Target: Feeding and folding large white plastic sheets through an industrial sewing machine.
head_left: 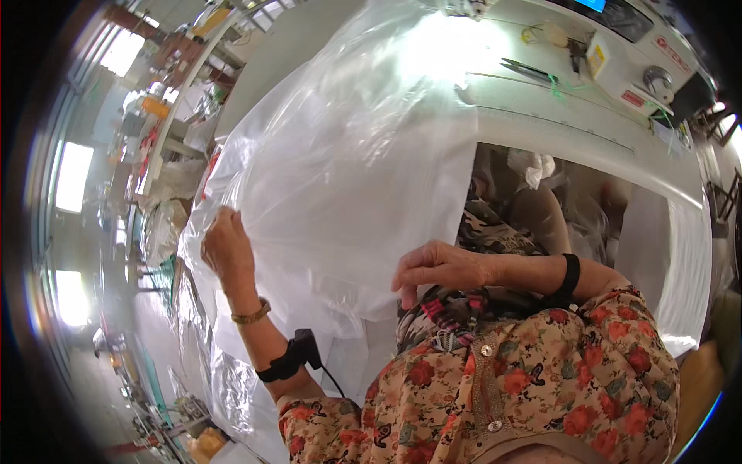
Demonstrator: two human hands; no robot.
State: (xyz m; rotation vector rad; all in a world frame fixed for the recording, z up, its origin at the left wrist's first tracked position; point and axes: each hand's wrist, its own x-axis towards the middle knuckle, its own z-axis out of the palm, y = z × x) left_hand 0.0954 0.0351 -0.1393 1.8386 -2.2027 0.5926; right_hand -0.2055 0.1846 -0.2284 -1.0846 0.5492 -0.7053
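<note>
A big translucent white plastic sheet (340,178) spreads from the sewing table down over my lap. On its left side my left hand (228,243) is closed, with a fold of the plastic pulled toward the fist. My right hand (440,267) lies over the sheet's lower right edge, fingers bent down and pressed together on the plastic; the fingertips are partly hidden. At the top, the sheet runs under a bright lamp beside the sewing machine's needle area (464,8), where glare hides detail.
Thread snips (528,71) lie on the white table (556,116) near green thread. The sewing machine's body (630,73) stands at the upper right. More plastic sheeting (668,263) hangs over the right edge. Cluttered shelves (166,131) line the left.
</note>
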